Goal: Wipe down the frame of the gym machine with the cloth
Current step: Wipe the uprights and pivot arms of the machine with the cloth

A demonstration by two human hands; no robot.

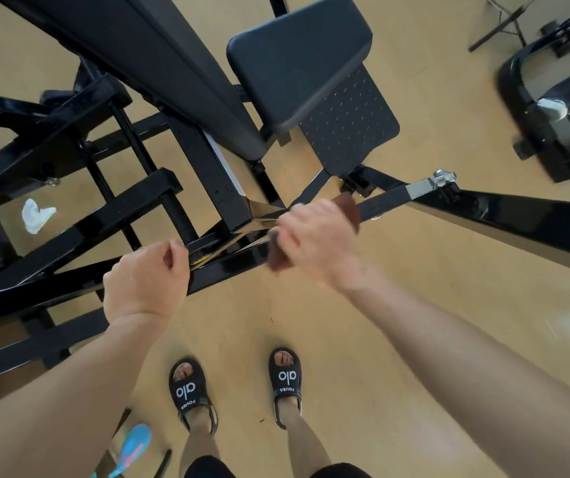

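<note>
Tan gym floor point(414, 322), smooth, seen from above. A black steel machine frame point(235, 262) is spread across the left and centre of the view.

The right hand point(318, 239) is blurred; its fingers are curled round a brown cloth point(349, 210), which is gripped and pressed against the frame's slanting bar. Cloth is seen at both ends of the fist: one end toward the upper right, the other at the lower left by the knuckles. How tightly it is bunched cannot be told through the blur.

The left hand point(147, 279) is closed over the edge of the same bar, lower left of the cloth, thumb tucked near a small yellow label; fingers are curled round the steel.

Outward: a dark padded seat point(297, 60) is set above the hands, with a perforated black plate point(349, 125) just beside and below it. A long padded beam point(159, 60) runs diagonally from the upper left. A chrome fitting point(442, 179) is fixed on the right arm of the frame. A crumpled white rag point(35, 213) lies on the floor between frame members at left. Two feet in black sandals point(285, 381) are planted below the hands. Another black machine point(546, 108) is seen at the upper right, well apart.
</note>
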